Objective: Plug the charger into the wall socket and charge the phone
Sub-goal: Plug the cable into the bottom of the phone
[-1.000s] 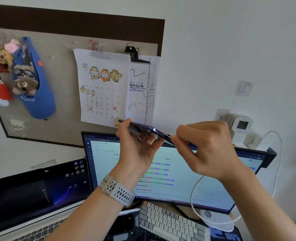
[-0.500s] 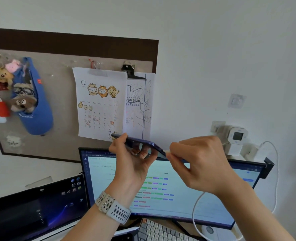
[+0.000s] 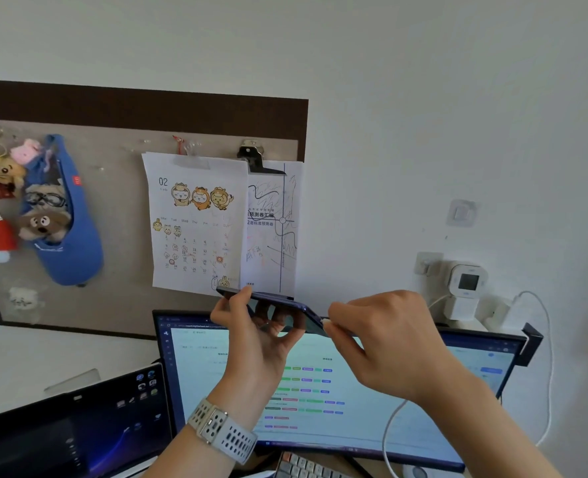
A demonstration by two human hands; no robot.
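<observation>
Frame centre: I noted the left hand (image 3: 258, 334) gripping the phone (image 3: 279, 302) from below, fingers wrapped round its sides, so that the body lay nearly flat and edge-on to the camera. My reading: that hold left the phone's right end clear and steady for the connector.

The right hand (image 3: 385, 343) was pinched shut on the plug (image 3: 326, 322), thumb and forefinger close together at the white tip. The tip sat at the phone's right end, touching or just short of the port; I could not tell whether it was seated.

The white cable (image 3: 394, 420) ran down from under the right hand across the monitor (image 3: 354, 391), at lower centre. At right of frame, the charger (image 3: 465, 288) sat against the wall above the monitor's corner, apparently plugged in already. The socket itself was hidden behind it.
</observation>
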